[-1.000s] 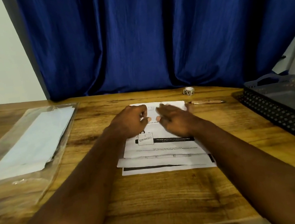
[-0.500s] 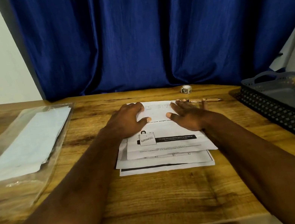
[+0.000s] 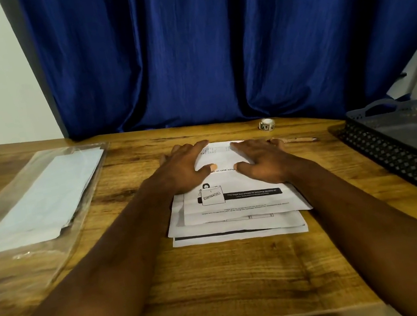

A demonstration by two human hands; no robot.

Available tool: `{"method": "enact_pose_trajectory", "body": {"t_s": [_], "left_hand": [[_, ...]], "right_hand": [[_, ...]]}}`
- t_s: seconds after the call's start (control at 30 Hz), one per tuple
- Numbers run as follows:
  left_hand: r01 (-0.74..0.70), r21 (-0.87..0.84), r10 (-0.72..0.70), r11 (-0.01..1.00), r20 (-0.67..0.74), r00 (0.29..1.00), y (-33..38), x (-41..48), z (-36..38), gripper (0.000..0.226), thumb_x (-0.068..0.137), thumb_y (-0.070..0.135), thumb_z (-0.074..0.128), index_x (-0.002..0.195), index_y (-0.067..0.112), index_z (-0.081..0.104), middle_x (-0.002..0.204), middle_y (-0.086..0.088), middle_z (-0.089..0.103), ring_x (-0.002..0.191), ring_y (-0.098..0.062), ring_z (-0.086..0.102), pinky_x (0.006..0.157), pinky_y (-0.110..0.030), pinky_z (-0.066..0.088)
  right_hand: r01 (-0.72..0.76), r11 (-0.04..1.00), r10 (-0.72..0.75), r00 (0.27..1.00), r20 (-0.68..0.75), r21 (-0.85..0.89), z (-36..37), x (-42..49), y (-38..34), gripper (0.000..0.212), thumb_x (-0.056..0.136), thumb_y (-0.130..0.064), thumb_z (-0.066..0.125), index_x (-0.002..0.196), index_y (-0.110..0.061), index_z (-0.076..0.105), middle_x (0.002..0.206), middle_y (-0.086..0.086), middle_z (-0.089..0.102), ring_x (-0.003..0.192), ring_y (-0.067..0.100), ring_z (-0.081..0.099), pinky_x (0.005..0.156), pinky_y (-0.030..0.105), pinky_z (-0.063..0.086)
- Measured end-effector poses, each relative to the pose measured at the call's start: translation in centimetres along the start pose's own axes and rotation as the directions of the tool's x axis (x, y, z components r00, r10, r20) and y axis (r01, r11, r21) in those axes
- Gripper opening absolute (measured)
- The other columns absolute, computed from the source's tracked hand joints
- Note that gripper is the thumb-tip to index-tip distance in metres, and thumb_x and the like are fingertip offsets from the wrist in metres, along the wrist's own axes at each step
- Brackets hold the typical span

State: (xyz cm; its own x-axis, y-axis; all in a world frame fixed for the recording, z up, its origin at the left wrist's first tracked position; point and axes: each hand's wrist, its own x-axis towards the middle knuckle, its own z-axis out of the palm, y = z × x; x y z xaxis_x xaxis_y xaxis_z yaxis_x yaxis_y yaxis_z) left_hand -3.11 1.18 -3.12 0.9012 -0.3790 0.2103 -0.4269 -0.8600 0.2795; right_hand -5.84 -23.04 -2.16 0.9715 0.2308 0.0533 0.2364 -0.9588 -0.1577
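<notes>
Two hands, the left hand (image 3: 185,168) and the right hand (image 3: 261,162), lie palm-down on the top white printed sheet (image 3: 237,202) of a loose stack of white printed papers (image 3: 240,233), which rests at the middle of the brown wood-grain worktop (image 3: 223,280). The left hand covers the sheet's far left corner and the right hand its far right part. In each the grip is open, with fingers straight and spread, and the thumbs point toward each other with a bare strip of paper between them. The step in hand appears to be pressing or smoothing the top sheet flat; whether its far edge is a fold cannot be told. Done well, the pressure comes from the flats of the fingers and runs evenly outward from the middle to each side edge, so that no ripple is trapped. The lower sheets are fanned out of line at the near edge, so a light downward load, not a sideways shove, would avoid skewing them more. Well to the left lies a clear plastic sleeve holding pale sheets (image 3: 29,206). To the far right of the stack are a small roll of tape (image 3: 266,123) and a tan pen (image 3: 300,139), the pen just beside the right hand's fingers. A black mesh tray (image 3: 411,158) stands at the right edge.
</notes>
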Motion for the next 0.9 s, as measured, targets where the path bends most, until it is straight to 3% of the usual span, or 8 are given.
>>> {"method": "enact_pose_trajectory", "body": {"t_s": [0.2,0.4,0.5,0.63,0.8,0.9], "left_hand": [[-0.019,-0.031,0.018,0.999,-0.048,0.999,-0.5,0.2,0.0,0.071,0.094,0.065,0.058,0.156,0.042,0.030,0.160,0.003,0.042,0.147,-0.023,0.030,0.117,-0.055,0.022],[-0.067,-0.051,0.061,0.996,-0.118,0.991,-0.6,0.5,0.1,0.075,0.088,0.065,0.067,0.151,0.040,0.035,0.152,0.006,0.044,0.141,-0.020,0.035,0.113,-0.052,0.027],[-0.122,-0.056,0.108,0.991,-0.204,0.973,-0.4,0.3,-0.2,0.078,0.083,0.061,0.075,0.147,0.033,0.042,0.144,0.007,0.046,0.136,-0.016,0.037,0.110,-0.048,0.031],[-0.124,-0.043,0.110,0.991,-0.249,0.962,0.0,0.6,-0.7,0.051,0.085,0.050,0.078,0.130,0.030,0.061,0.129,0.008,0.057,0.128,-0.016,0.047,0.111,-0.048,0.037],[-0.209,-0.083,0.165,0.974,-0.366,0.916,0.7,0.3,-2.0,0.019,0.087,0.029,0.080,0.105,0.027,0.074,0.105,0.012,0.065,0.100,-0.011,0.060,0.094,-0.040,0.052],[-0.234,-0.094,0.178,0.968,-0.403,0.898,1.1,-0.1,-2.3,0.012,0.089,0.019,0.079,0.099,0.024,0.075,0.099,0.012,0.066,0.090,-0.009,0.062,0.083,-0.034,0.055]], "right_hand": [[0.029,0.999,-0.028,0.998,-0.053,0.025,0.0,0.8,0.2,0.089,0.083,-0.071,0.039,0.164,-0.035,0.030,0.153,0.001,0.046,0.146,0.025,0.036,0.122,0.055,0.019],[0.073,0.993,-0.054,0.981,-0.188,0.095,0.1,0.8,0.4,0.087,0.073,-0.072,0.050,0.152,-0.037,0.047,0.134,-0.005,0.053,0.136,0.019,0.042,0.110,0.048,0.026],[0.126,0.982,-0.083,0.956,-0.283,0.139,0.2,0.6,0.6,0.070,0.069,-0.069,0.058,0.130,-0.035,0.059,0.125,-0.010,0.058,0.128,0.015,0.048,0.106,0.049,0.029],[0.221,0.951,-0.116,0.902,-0.417,0.215,-0.1,0.3,0.7,0.031,0.078,-0.050,0.072,0.100,-0.033,0.060,0.102,-0.014,0.062,0.102,0.012,0.055,0.098,0.048,0.042],[0.184,0.980,-0.123,0.862,-0.491,0.077,-1.3,-0.4,0.5,0.014,0.088,-0.035,0.076,0.094,-0.029,0.064,0.093,-0.017,0.068,0.095,0.012,0.058,0.091,0.036,0.020],[0.161,0.987,-0.132,0.823,-0.552,0.005,-2.0,-0.6,0.3,0.008,0.090,-0.029,0.072,0.091,-0.030,0.064,0.086,-0.016,0.068,0.087,0.011,0.056,0.085,0.034,0.016]]}}
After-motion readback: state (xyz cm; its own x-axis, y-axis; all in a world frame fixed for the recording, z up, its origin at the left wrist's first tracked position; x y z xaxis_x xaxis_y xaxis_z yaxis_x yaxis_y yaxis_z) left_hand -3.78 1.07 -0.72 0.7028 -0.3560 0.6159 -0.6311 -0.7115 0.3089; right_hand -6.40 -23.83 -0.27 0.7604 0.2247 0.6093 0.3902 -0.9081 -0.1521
